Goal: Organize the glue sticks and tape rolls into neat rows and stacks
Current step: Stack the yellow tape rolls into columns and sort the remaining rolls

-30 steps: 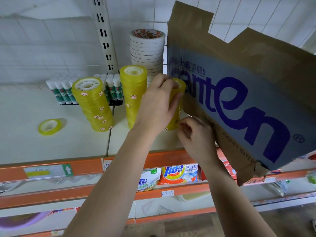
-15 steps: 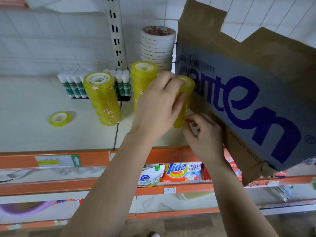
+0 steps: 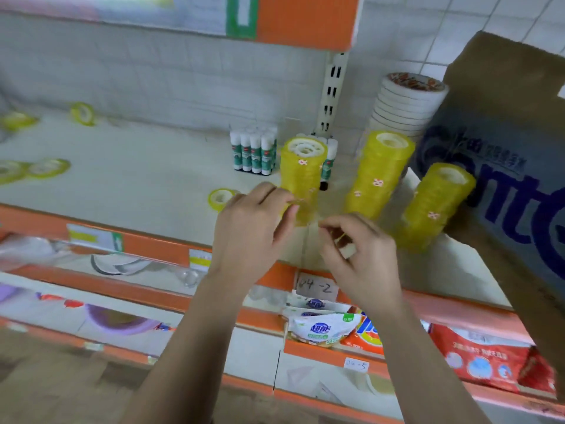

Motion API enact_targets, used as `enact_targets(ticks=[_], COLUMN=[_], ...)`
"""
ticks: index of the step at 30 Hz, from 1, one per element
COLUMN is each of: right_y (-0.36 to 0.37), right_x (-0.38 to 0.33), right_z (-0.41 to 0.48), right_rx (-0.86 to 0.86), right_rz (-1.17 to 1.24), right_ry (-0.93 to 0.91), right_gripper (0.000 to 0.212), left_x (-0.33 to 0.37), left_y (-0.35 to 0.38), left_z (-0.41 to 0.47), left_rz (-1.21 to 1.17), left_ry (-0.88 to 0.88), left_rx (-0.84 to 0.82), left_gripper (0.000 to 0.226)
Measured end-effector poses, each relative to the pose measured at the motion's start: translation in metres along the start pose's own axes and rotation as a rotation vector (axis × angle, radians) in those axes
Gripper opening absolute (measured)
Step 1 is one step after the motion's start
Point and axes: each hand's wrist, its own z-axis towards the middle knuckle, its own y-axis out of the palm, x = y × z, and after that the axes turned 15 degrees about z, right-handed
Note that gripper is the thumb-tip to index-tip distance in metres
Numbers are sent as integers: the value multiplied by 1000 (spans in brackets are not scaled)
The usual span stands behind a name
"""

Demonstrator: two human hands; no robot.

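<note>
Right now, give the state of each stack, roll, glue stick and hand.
Left yellow stack: standing, left hand at its base.
Middle yellow stack: standing.
Right yellow stack: standing beside cardboard box.
White tape stack: standing.
Glue sticks: upright, grouped.
Loose roll: lying flat.
Right hand: fingers curled, contents unclear.

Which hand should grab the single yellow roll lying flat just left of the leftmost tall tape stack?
Left. The left hand sits right beside the loose roll. The right hand is farther right, on the other side of the leftmost tape stack, with its fingers curled.
</note>
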Motion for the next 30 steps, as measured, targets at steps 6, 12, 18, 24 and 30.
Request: enact_targets(ticks=[6,12,18,24,30], right_y=[81,146,185,194,202], right_x=[-11,-6,10,6,4], right_z=[32,61,88,89,87], right_rx=[-116,-127,-233,-220,-201], right_rz=[4,-91,-296,-335,-342], right_ry=[-24,46,284,365,422], right_gripper=[11,16,15,17,15], left_x=[-80,-163,-221,-250,-263], left_y=[-9,-13,-15,-14,-13], left_z=[-23,-37,-38,-37,-32], left_rz=[83,64,22,13,-10], left_ry=[-72,-119,-104,-71,-108], left_rx=[-8,-71,-125,-117,-156], left_gripper=[19,18,20,14,24])
